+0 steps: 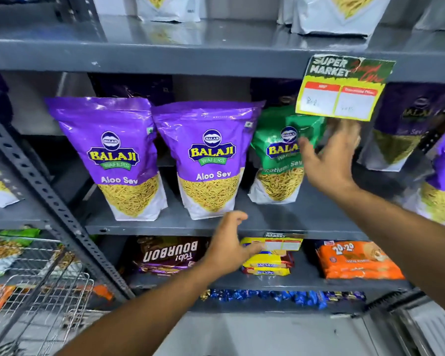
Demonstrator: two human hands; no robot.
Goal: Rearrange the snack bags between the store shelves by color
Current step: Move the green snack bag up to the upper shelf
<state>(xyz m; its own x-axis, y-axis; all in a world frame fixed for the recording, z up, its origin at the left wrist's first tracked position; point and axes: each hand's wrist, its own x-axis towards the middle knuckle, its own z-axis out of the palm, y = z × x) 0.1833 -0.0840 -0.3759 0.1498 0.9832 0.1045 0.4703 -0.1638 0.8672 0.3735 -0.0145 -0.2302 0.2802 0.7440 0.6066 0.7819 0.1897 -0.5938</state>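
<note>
Two purple Aloo Sev bags stand side by side on the middle shelf (306,217), the left one (116,155) and the right one (211,158). A green Ratlami Sev bag (275,155) stands right of them, set further back. My right hand (329,160) is spread open at the green bag's right edge, thumb over its front, fingers behind its top corner; it looks blurred. My left hand (229,247) hovers loosely curled in front of the shelf's front edge, holding nothing. More purple bags (406,129) stand at the right.
A yellow price tag (342,96) hangs from the upper shelf just above my right hand. White bags (329,14) stand on the top shelf. Biscuit packs (357,260) lie on the lower shelf. A wire basket (36,291) holding green bags sits at lower left beside a slanted metal brace (49,199).
</note>
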